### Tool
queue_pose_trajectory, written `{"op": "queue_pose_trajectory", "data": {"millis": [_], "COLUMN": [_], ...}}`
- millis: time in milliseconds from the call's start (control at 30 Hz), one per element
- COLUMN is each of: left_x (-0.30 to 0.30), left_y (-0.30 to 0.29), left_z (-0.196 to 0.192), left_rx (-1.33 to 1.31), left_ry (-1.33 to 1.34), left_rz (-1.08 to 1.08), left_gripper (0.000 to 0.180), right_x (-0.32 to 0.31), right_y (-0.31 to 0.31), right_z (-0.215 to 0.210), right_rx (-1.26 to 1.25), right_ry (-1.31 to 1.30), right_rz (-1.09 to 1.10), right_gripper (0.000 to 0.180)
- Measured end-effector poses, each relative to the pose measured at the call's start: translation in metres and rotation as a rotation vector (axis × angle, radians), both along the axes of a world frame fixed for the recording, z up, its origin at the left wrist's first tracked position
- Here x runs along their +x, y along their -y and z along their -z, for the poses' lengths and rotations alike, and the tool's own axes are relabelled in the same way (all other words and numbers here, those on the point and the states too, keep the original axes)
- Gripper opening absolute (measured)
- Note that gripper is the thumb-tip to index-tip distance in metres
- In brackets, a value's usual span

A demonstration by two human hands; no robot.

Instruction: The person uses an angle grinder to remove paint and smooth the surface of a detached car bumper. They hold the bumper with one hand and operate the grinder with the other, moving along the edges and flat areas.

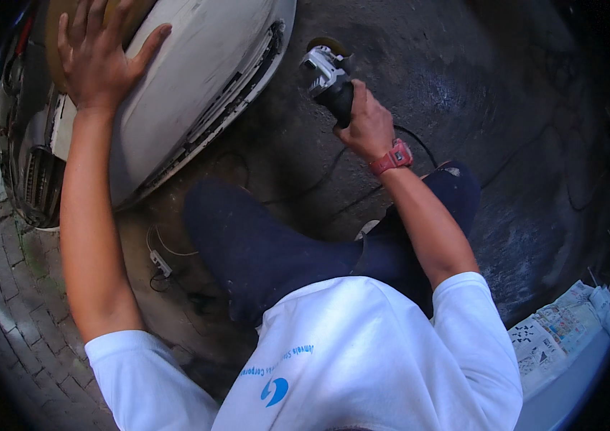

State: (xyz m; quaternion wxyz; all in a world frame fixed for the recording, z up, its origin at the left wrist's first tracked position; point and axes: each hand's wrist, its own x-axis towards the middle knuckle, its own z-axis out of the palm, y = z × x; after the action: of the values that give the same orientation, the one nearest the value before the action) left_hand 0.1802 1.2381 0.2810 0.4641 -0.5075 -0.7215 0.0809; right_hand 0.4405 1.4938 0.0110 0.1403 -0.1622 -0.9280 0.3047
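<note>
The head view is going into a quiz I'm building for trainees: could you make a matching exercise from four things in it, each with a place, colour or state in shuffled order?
Things
1. Power tool
2. Wristwatch
3. Left hand
4. Small white block with cables

Places, colours, states
A. Lying on the ground
B. Fingers spread, at the large pale curved panel
C. Gripped in the right hand
D. Reddish pink

Right pairs: 1-C, 2-D, 3-B, 4-A
</note>
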Motion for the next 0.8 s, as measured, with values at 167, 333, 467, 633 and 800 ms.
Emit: {"op": "queue_pose_trajectory", "data": {"millis": [167,333,467,633,800], "left_x": [0.020,0.020,0.005,-0.006,-0.004], "left_y": [0.002,0.002,0.001,0.002,0.004], "left_z": [-0.003,-0.007,-0.001,0.004,0.003], "left_rx": [-0.077,-0.086,-0.021,0.006,-0.003], "left_ry": [-0.044,-0.007,-0.005,-0.014,-0.022], "left_rz": [-0.295,-0.324,-0.108,-0.011,-0.084], "left_gripper": [0.073,0.077,0.075,0.075,0.075], "right_x": [-0.021,-0.031,-0.030,-0.037,-0.042], "right_y": [-0.027,-0.020,-0.009,-0.009,-0.010], "right_z": [-0.018,-0.032,-0.027,-0.018,-0.016], "right_rx": [0.135,0.105,0.054,0.036,0.054], "right_ry": [-0.015,-0.021,-0.048,-0.023,-0.040], "right_rz": [-0.106,-0.108,-0.105,-0.100,-0.067], "right_gripper": [0.076,0.078,0.079,0.080,0.074]}}
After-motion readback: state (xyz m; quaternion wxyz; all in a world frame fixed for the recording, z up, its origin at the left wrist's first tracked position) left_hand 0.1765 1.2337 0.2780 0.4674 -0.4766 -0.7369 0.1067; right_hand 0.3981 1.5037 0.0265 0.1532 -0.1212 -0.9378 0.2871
